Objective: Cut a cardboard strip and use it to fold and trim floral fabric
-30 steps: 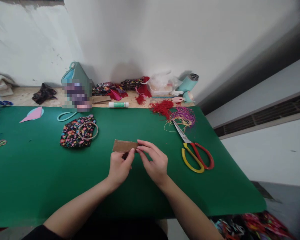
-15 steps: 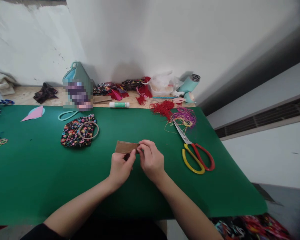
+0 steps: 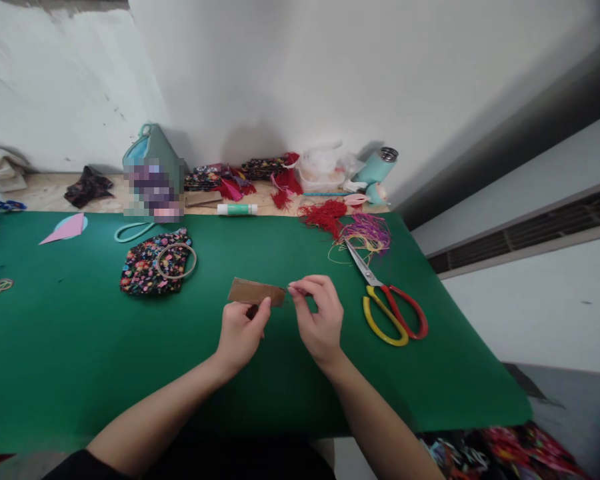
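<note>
A small brown piece of cardboard (image 3: 254, 292) is pinched at its lower edge by my left hand (image 3: 240, 337), thumb on top. Just off its right end, my right hand (image 3: 320, 313) has its thumb and fingertips pressed together; whatever is between them is too small to make out. To the left lies a black floral cloth piece (image 3: 141, 270) with a thin round ring (image 3: 196, 261) resting on it. Large scissors (image 3: 387, 313) with one yellow and one red handle lie to the right of my right hand, blades partly apart.
Red threads (image 3: 325, 217) and purple and yellow threads (image 3: 370, 232) lie past the scissors. Along the wall are a glue stick (image 3: 237, 209), a pencil case (image 3: 157, 143), folded floral cloth (image 3: 265, 168) and a bottle (image 3: 377, 170). A pink paper piece (image 3: 67, 230) lies at the left.
My right hand has moved off the cardboard's right end, to the right, its fingertips still pinched. The left hand keeps its hold on the cardboard.
</note>
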Demonstrator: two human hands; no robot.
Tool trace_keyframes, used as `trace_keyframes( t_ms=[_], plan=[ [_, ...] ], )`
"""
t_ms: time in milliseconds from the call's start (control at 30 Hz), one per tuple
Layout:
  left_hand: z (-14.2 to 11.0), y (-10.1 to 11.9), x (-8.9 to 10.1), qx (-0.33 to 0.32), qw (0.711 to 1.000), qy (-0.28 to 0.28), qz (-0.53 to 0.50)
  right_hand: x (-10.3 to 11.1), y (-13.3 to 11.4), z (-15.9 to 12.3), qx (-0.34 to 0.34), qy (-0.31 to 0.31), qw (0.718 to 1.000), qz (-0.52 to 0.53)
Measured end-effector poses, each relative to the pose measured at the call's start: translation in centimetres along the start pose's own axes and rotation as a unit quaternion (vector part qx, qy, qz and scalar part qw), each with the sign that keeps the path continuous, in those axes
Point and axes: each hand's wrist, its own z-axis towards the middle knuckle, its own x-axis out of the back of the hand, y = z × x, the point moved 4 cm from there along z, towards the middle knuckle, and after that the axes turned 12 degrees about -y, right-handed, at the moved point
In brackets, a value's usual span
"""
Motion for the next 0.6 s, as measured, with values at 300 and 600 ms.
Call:
trace_keyframes(
  t_ms=[300, 600],
  plan=[
    [-0.1, 0.1, 0.2, 0.002, 1.000, 0.003, -0.007, -0.2, 1.4, 0.3, -0.116, 0.013, 0.959, 0.257],
    [0.0, 0.1, 0.1, 0.009, 1.000, 0.003, -0.006, -0.4, 1.5, 0.0, -0.121, 0.016, 0.945, 0.303]
  ],
)
